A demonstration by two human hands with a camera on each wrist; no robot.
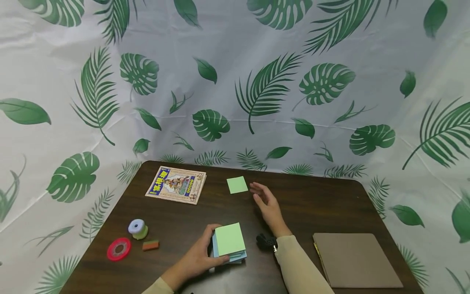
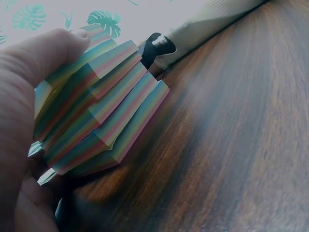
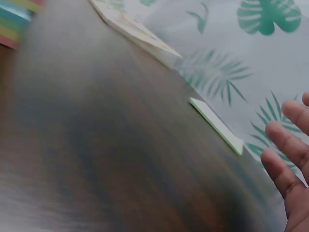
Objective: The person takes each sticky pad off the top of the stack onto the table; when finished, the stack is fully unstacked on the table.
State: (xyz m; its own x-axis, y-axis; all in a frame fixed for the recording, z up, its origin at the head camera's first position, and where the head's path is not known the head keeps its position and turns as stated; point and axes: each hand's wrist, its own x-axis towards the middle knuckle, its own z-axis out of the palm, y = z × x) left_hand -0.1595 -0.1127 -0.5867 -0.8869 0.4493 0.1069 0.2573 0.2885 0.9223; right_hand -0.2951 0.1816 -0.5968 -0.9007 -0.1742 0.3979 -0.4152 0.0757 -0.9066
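In the head view my left hand grips a stack of sticky note pads, light green on top and blue beneath. The left wrist view shows the stack's striped, many-coloured edges, fanned unevenly, with the thumb across the upper side. My right hand reaches toward the back of the table, its fingers loosely extended and holding nothing. Just left of its fingertips lies a light green sticky note pad, which in the right wrist view appears as a thin slab apart from the fingers.
A booklet lies at the back left of the dark wooden table. Nearer left are a ribbon spool, a red tape roll and a small orange-and-green block. A brown folder lies front right. Leaf-patterned cloth hangs behind.
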